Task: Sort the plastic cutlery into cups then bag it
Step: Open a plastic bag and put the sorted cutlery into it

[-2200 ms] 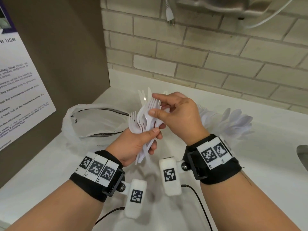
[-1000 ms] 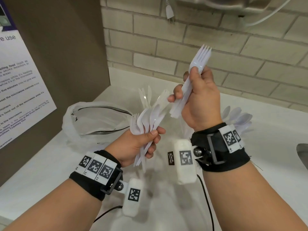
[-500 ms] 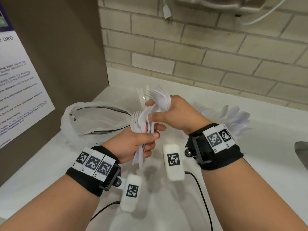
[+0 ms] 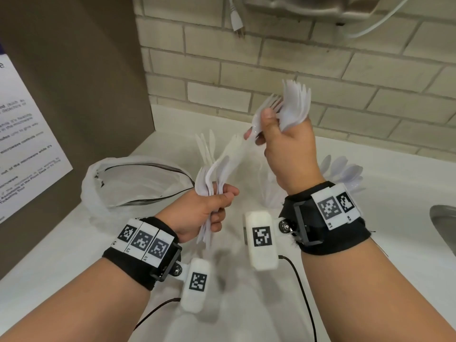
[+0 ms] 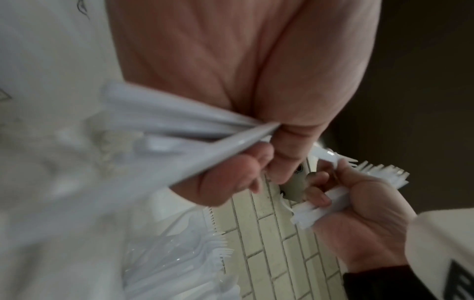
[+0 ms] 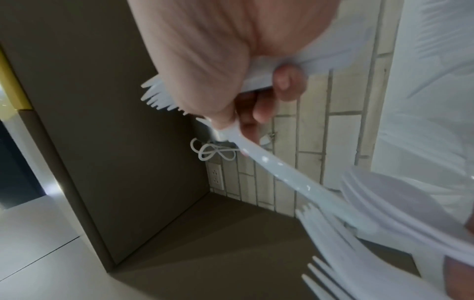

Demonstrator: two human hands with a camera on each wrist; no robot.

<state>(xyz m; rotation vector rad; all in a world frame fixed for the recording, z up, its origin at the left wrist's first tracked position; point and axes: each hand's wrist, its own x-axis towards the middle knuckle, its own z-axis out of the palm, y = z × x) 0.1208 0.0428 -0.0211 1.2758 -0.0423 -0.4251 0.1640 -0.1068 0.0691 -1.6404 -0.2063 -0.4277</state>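
On the white table (image 4: 394, 218) the open plastic bag (image 4: 118, 183) lies left of both hands; the left hand (image 4: 197, 213) clenches a mixed cutlery bundle (image 4: 209, 183), handles down, heads up. The right hand (image 4: 291, 149), higher and to the right, grips a sheaf of forks (image 4: 293, 107) and pinches one more fork (image 4: 237, 149); its long axis slants down-left into the bundle, so it likely frees along that line.

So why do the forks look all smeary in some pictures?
Left wrist view: the cutlery bundle sits very near the lens and blurs; the right hand farther off looks sharper. Right wrist view: the fork being pulled is streaked. Head view: mostly sharp, though the brick wall curves.
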